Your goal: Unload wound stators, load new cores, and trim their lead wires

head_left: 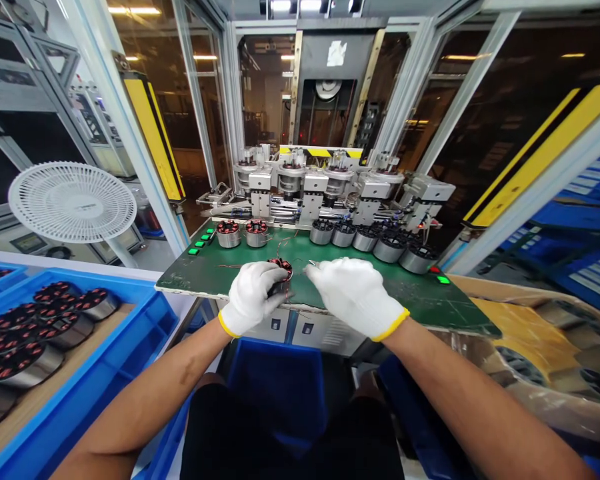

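Observation:
Both my hands wear white knit gloves with yellow cuffs. My left hand (253,293) is wrapped round a round metal motor stator (281,269) with red-brown copper windings, holding it on the green work surface (205,270). My right hand (357,293) sits just right of the stator, fingers drawn together in a pinch near its thin loose wires; what the fingertips hold is too small to name. Two wound stators (243,233) stand at the back left of the surface, and a row of several dark unwound ones (375,241) stands at the back right.
A machine with several grey heads (325,183) lines the back of the surface. Blue bins (75,347) at my left hold several wound stators. A white fan (73,202) stands at left. A plastic-lined cardboard box (535,340) of parts is at right. Another blue bin (280,380) sits below.

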A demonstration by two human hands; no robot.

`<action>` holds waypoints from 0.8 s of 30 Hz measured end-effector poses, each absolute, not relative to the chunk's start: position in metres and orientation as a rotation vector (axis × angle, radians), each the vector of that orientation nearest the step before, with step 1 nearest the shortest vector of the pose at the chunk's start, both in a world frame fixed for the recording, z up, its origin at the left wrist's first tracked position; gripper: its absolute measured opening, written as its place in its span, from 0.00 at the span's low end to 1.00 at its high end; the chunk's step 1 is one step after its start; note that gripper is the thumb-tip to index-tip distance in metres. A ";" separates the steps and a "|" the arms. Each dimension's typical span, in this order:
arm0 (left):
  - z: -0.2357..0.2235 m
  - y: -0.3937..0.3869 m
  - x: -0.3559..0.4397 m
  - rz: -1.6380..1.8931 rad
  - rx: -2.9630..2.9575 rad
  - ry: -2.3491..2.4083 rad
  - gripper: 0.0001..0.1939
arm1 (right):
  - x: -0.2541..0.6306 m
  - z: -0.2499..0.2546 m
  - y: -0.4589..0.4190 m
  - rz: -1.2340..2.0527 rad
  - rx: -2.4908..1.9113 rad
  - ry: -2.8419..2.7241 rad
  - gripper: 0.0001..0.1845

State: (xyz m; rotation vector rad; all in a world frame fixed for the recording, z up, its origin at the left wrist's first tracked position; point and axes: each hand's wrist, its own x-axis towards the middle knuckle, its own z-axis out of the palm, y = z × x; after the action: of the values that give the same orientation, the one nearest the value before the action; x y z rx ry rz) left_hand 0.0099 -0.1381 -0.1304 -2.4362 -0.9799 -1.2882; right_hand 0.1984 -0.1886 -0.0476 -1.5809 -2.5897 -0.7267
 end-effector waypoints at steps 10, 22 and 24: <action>-0.093 -0.144 -0.004 -1.140 -2.405 -1.405 0.32 | 0.229 -0.108 -0.218 -0.391 -1.501 -2.050 0.16; -0.103 -0.119 0.012 -0.963 -2.802 -1.810 0.32 | 0.146 -0.144 -0.201 -0.546 -1.381 -2.278 0.26; -0.105 -0.120 0.012 -0.996 -2.822 -1.773 0.31 | 0.156 -0.138 -0.181 -0.547 -1.539 -2.149 0.24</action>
State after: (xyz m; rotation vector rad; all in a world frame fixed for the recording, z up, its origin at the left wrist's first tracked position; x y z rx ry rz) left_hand 0.0121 -0.1199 -0.1046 -2.8223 -1.7726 -0.9964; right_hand 0.1558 -0.1806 -0.1385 -1.5392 -2.1492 -0.5474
